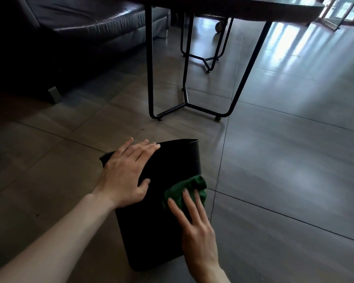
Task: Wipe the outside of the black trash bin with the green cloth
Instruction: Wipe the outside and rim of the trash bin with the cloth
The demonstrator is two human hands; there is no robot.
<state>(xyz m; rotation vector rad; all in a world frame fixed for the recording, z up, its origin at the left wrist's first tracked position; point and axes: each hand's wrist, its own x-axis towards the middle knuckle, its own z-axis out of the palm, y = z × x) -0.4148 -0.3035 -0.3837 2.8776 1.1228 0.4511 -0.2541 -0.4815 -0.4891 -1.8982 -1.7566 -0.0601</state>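
Observation:
The black trash bin (161,221) lies tipped on its side on the tiled floor, its open mouth pointing away from me. My left hand (125,176) rests flat on the bin's upper side near the rim, fingers spread. The bunched green cloth (184,190) sits on the bin's right side. My right hand (194,227) presses down on the cloth with its fingers stretched out; the fingers look blurred.
A dark table on thin black metal legs (184,103) stands just beyond the bin. A dark leather sofa (70,33) fills the upper left. Grey floor tiles (294,160) spread to the right, with a glass door frame (343,15) at the far top right.

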